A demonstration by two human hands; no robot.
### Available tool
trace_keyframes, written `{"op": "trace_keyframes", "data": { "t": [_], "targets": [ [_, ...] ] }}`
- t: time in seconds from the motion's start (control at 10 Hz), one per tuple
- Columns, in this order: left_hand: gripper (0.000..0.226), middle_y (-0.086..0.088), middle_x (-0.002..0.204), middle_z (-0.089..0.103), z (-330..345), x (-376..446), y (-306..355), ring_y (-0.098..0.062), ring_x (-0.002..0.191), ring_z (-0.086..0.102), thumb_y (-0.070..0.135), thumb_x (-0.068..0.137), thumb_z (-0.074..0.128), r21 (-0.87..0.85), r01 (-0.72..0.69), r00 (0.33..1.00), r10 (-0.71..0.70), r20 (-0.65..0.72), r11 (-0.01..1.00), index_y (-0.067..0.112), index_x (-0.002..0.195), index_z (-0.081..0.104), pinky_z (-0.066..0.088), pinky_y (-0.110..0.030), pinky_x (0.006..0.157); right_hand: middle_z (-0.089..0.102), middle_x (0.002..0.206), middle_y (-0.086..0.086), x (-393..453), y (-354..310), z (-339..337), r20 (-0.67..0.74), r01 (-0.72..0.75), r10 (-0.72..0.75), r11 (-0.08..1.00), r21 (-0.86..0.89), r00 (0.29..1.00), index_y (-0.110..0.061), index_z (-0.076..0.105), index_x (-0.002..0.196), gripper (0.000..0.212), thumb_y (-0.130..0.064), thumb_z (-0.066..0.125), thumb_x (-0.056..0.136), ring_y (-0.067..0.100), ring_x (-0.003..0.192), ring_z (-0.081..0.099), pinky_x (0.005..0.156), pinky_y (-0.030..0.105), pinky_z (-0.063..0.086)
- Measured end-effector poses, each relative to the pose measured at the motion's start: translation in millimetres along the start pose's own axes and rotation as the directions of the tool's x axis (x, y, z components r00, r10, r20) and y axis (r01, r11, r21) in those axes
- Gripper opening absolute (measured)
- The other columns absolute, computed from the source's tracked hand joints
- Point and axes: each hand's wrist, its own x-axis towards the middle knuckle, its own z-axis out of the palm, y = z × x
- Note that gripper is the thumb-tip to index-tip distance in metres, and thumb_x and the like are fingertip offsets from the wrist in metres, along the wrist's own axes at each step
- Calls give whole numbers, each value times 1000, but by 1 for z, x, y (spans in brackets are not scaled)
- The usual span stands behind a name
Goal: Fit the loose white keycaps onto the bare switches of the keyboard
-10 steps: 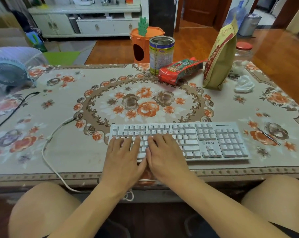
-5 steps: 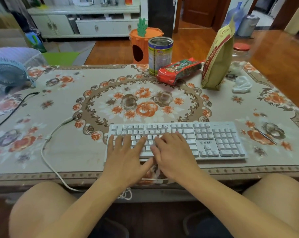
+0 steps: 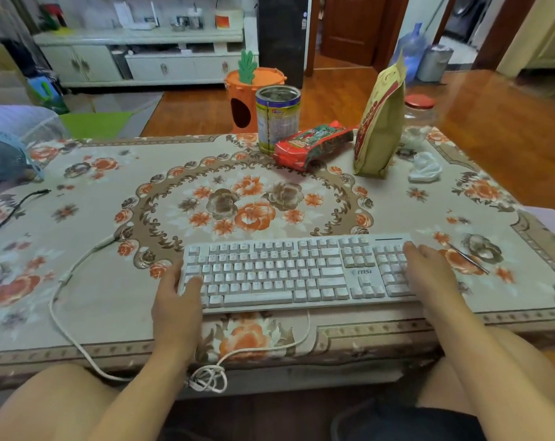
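Note:
The white keyboard lies along the table's near edge, and every row I can see carries white keycaps. No loose keycap shows on the cloth. My left hand grips the keyboard's left end, thumb on the keys and fingers round the side. My right hand holds the right end and covers part of the number pad. The keys under both hands are hidden.
The keyboard's white cable loops off the front edge. A tin can, a red packet, a yellow bag, a red-lidded jar and crumpled tissue stand at the back. A thin metal tool lies right; a fan left.
Both hands have left the middle keys and moved apart: the left to the keyboard's left end, the right to its right end. The middle rows are now uncovered.

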Motion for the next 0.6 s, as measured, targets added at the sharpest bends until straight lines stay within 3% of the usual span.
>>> {"op": "trace_keyframes", "data": {
  "t": [0.1,0.2,0.3,0.4,0.5,0.6],
  "targets": [
    [44,7,136,58,10,36,9,-12,117,53,21,103,50,22,3,1000,-2,-31,1000,22,147,52,44,-27,93,59,118,14,19,-27,9,36,-35,35,999,11,999,-5,58,125,51,-45,37,101,33,115,54,102,44,41],
    [45,4,137,56,24,81,21,-14,112,50,20,103,47,43,-5,1000,6,-29,999,20,148,49,39,-28,85,65,111,9,49,-55,27,48,-52,48,995,80,998,-12,62,109,46,-51,41,95,30,103,60,101,46,47],
    [47,1,131,58,38,117,30,-18,107,55,23,102,47,46,4,1000,-4,-6,999,21,149,47,45,-33,82,67,113,8,84,-74,44,42,-36,32,996,78,999,-13,65,110,51,-55,43,92,31,104,62,100,44,48],
    [56,-7,155,46,47,141,32,-27,136,47,24,101,50,89,13,998,-18,60,996,21,155,40,40,-44,111,67,110,7,105,-85,51,25,-29,28,998,52,999,-11,66,110,49,-52,45,93,31,103,62,97,41,49],
    [68,-6,164,35,49,148,24,-26,148,34,30,96,56,184,-33,990,6,142,982,20,159,32,29,-46,121,67,103,7,114,-81,59,-4,31,-31,999,-24,1000,-10,64,102,38,-42,44,96,30,93,60,81,35,47],
    [66,-12,163,32,47,141,26,-29,149,30,27,100,56,360,-95,987,42,153,928,13,159,30,25,-45,122,63,107,9,108,-84,59,-29,36,-41,988,-148,999,-9,61,115,41,-40,41,98,33,99,56,81,35,43]
  ]
}}
